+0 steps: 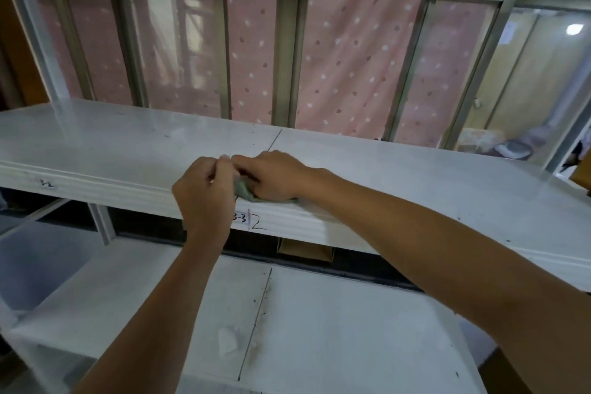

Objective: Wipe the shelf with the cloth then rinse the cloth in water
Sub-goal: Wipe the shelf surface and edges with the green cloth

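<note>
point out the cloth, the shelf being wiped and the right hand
cloth (244,193): head view, green bunched part between the two hands
shelf (415,176): head view, bare white top surface
right hand (275,174): head view, back of the hand

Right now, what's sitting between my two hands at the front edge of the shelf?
In the head view, a bunched green cloth lies between the left hand and the right hand.

Painted shelf, soft cloth

The shelf (399,169) looks smooth, white and faintly glossy; the cloth (246,193) is crumpled green fabric; the far curtain (351,57) is matt pink cloth.
</note>
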Available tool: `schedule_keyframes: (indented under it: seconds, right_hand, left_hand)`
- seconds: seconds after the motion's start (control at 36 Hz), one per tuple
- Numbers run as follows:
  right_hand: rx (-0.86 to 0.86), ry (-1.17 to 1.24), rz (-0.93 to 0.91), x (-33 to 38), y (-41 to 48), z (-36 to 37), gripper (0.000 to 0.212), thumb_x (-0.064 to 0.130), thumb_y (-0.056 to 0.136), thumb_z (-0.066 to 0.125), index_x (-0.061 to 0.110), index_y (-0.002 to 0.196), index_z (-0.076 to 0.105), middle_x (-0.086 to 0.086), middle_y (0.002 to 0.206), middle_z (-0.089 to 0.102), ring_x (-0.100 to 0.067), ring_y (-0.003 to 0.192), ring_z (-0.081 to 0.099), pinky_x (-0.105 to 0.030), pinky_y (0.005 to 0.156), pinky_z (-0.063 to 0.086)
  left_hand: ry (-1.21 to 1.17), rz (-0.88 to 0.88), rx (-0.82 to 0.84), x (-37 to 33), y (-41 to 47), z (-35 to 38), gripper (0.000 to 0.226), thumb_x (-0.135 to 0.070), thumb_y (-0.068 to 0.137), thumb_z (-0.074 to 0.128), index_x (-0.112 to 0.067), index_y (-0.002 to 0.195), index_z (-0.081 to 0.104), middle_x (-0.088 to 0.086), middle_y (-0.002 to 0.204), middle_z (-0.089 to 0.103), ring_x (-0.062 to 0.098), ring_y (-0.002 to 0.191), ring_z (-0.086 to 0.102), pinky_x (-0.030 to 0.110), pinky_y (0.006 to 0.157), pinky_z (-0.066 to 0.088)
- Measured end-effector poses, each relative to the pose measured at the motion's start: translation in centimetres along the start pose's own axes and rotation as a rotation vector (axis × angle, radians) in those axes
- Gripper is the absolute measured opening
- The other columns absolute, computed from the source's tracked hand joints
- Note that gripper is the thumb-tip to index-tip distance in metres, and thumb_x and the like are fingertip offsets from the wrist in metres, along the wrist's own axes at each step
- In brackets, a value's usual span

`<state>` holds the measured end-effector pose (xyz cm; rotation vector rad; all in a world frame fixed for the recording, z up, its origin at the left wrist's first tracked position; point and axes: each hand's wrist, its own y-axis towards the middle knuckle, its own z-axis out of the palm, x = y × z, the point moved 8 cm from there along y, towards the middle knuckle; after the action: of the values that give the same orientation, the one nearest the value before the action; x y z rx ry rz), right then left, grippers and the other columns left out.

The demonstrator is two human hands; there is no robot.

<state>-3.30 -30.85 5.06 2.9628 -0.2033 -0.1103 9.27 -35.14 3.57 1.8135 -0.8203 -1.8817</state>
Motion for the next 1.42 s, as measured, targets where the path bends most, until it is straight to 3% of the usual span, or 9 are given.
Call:
schedule_keyframes:
  seconds: [0.14, 0.22, 0.31, 0.53, 0.67, 0.92, 1.08, 1.22, 1.42]
  right_hand:
    - [-0.117, -0.029, 0.176, 1.8, -3.3, -1.1, 0.015, 0.032, 0.095, 0.045, 0.018, 0.1, 0.043, -0.001, 0.069, 0.049, -0.028, 0.066, 0.049, -0.033, 0.054, 0.032]
    - [-0.16, -0.025, 0.345, 1.2, -5.1, -1.1, 0.026, 0.033, 0.095, 0.046, 0.015, 0.114, 0.05, -0.007, 0.085, 0.058, -0.027, 0.072, 0.046, -0.034, 0.061, 0.035]
    - [-0.163, -0.014, 0.503, -0.6, -7.5, -1.3, 0.029, 0.034, 0.096, 0.046, 0.014, 0.116, 0.051, -0.01, 0.098, 0.063, -0.026, 0.076, 0.047, -0.034, 0.064, 0.035]
    - [-0.11, -0.139, 0.902, -7.9, -17.7, -3.0, 0.025, 0.025, 0.097, 0.044, 0.01, 0.116, 0.05, -0.011, 0.103, 0.062, -0.027, 0.083, 0.051, -0.036, 0.067, 0.04]
    - [-0.122, -0.17, 1.106, -10.3, -22.0, -3.9, 0.025, 0.022, 0.098, 0.044, 0.007, 0.114, 0.054, -0.011, 0.106, 0.063, -0.026, 0.089, 0.056, -0.034, 0.069, 0.04]
    - [-0.204, 0.121, 0.885, -5.5, -11.1, -2.8, 0.032, 0.033, 0.096, 0.056, 0.006, 0.114, 0.058, -0.012, 0.113, 0.064, -0.03, 0.103, 0.061, -0.033, 0.074, 0.044]
    - [-0.178, 0.5, 0.752, -2.1, -3.4, -1.3, 0.035, 0.039, 0.084, 0.071, 0.011, 0.078, 0.052, -0.005, 0.078, 0.054, -0.024, 0.079, 0.057, -0.027, 0.054, 0.04]
    - [-0.222, 0.345, 0.731, -1.7, -2.0, -0.4, 0.026, 0.025, 0.093, 0.059, 0.008, 0.113, 0.057, -0.011, 0.111, 0.064, -0.029, 0.101, 0.061, -0.032, 0.068, 0.04]
    - [-0.252, 0.117, 0.759, -6.0, -6.1, -2.0, 0.021, 0.02, 0.097, 0.05, 0.01, 0.113, 0.06, -0.01, 0.113, 0.066, -0.028, 0.105, 0.063, -0.034, 0.071, 0.041]
  left_hand:
    - [-0.061, 0.029, 0.07, -0.9, 0.4, 0.0, 0.035, -0.014, 0.094, 0.057, 0.003, 0.064, 0.064, 0.012, 0.059, 0.059, 0.022, 0.058, 0.054, 0.03, 0.057, 0.041]
    - [0.013, 0.1, 0.188, -1.7, 0.0, 2.1, 0.039, -0.021, 0.095, 0.056, 0.003, 0.065, 0.06, 0.016, 0.065, 0.06, 0.031, 0.065, 0.057, 0.043, 0.066, 0.045]
    - [0.146, 0.225, 0.313, -3.0, -1.5, 4.4, 0.036, -0.021, 0.096, 0.057, -0.003, 0.065, 0.058, 0.009, 0.066, 0.055, 0.026, 0.066, 0.053, 0.036, 0.062, 0.038]
    - [0.316, 0.433, 0.61, -6.5, -6.5, 9.4, 0.026, -0.017, 0.093, 0.058, -0.01, 0.117, 0.067, 0.007, 0.104, 0.068, 0.03, 0.1, 0.06, 0.038, 0.078, 0.046]
    - [0.331, 0.474, 0.649, -6.5, -7.1, 10.0, 0.016, -0.015, 0.092, 0.058, -0.012, 0.092, 0.073, 0.001, 0.096, 0.064, 0.022, 0.096, 0.056, 0.03, 0.071, 0.037]
    - [0.318, 0.413, 0.459, -4.4, -4.1, 6.1, 0.009, -0.001, 0.083, 0.067, -0.004, 0.089, 0.073, 0.01, 0.089, 0.066, 0.032, 0.09, 0.06, 0.041, 0.069, 0.051]
    - [0.203, 0.178, 0.254, -1.8, -1.6, 2.6, 0.033, 0.015, 0.073, 0.056, -0.004, 0.095, 0.072, 0.017, 0.101, 0.064, 0.028, 0.08, 0.057, 0.032, 0.073, 0.039]
    - [0.162, 0.119, 0.257, -2.6, -1.9, 2.8, 0.041, 0.02, 0.069, 0.051, -0.001, 0.099, 0.069, 0.02, 0.104, 0.062, 0.016, 0.08, 0.05, 0.022, 0.075, 0.036]
    - [0.342, 0.218, 0.506, -3.1, -3.6, 7.3, 0.02, -0.008, 0.089, 0.064, -0.011, 0.108, 0.068, 0.008, 0.105, 0.068, 0.03, 0.094, 0.062, 0.045, 0.078, 0.054]
